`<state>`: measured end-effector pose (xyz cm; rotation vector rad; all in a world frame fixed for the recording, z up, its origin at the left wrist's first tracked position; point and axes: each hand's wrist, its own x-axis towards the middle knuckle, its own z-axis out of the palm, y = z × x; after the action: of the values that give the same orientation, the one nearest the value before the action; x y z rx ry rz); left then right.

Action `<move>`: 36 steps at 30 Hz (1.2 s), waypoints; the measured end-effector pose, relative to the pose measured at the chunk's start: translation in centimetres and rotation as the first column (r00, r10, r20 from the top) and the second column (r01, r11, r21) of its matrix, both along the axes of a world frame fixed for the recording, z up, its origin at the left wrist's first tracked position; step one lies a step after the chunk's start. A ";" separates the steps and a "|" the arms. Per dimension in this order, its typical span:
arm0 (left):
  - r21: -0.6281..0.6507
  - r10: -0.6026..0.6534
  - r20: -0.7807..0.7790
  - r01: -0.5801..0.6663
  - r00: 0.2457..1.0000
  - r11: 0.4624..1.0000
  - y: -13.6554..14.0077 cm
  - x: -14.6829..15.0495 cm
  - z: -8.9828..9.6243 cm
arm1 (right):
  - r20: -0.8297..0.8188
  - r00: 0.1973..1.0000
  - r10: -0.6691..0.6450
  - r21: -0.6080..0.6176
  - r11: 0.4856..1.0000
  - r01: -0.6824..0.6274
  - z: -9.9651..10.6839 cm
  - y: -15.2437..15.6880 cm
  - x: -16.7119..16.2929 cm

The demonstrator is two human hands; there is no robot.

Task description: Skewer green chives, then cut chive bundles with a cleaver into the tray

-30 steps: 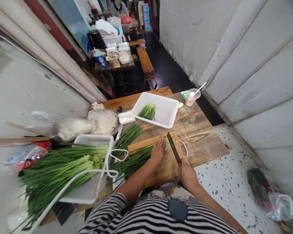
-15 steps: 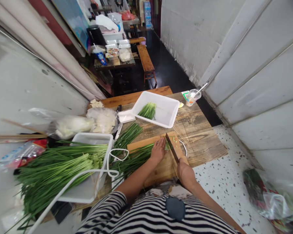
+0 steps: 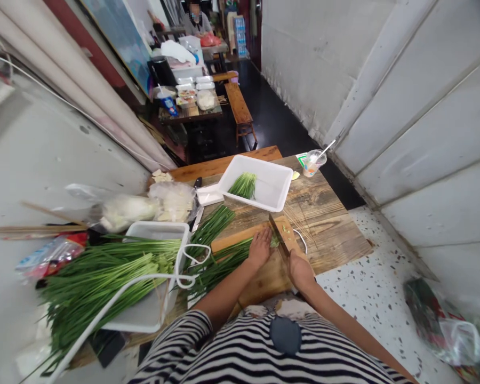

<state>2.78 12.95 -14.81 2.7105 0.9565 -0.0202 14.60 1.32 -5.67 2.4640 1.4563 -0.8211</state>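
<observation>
My left hand (image 3: 261, 246) presses down on a bunch of garlic chives (image 3: 235, 260) lying across the wooden cutting board (image 3: 266, 280). Its fingers are close together near the cut ends. My right hand (image 3: 301, 271) is closed round the handle of a kitchen knife (image 3: 279, 234), whose blade stands just right of my left fingertips. Small chive trimmings (image 3: 287, 232) lie on the board beyond the blade. Past the board, a white tray (image 3: 272, 194) contains a small bundle of cut chives (image 3: 244, 185). More long chives (image 3: 116, 277) spill over a second white tray (image 3: 158, 228) at left.
A white cable (image 3: 122, 290) loops over the left tray and chives. Thin skewers (image 3: 302, 224) lie right of the board. A drink cup (image 3: 314, 162) with a straw stands at the far right table corner. Bagged vegetables (image 3: 130, 209) sit at left; a person (image 3: 198, 22) is far back.
The view has tilted slightly upward. My right hand has moved a little forward with the knife, and the blade is closer to my left fingertips. My left hand stays on the chives.
</observation>
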 end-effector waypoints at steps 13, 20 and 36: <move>0.118 0.244 -0.082 -0.233 0.966 0.965 -2.7 -10.8 0.6 | -0.133 0.972 0.192 0.096 0.979 -0.181 3.5 -3.2 -4.0; 0.009 0.201 -0.118 -0.201 0.973 0.980 -1.5 -11.1 1.3 | -0.200 0.949 0.246 0.051 0.969 -0.240 3.6 -2.1 -6.2; 0.054 0.177 -0.221 -0.169 0.959 0.984 -1.5 -11.3 0.3 | -0.193 0.955 0.227 -0.042 0.970 -0.239 2.7 -0.6 -7.3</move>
<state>-8.52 11.44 -14.50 2.6863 1.2661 -0.2850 7.27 0.68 -2.94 2.1617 1.7126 -1.0531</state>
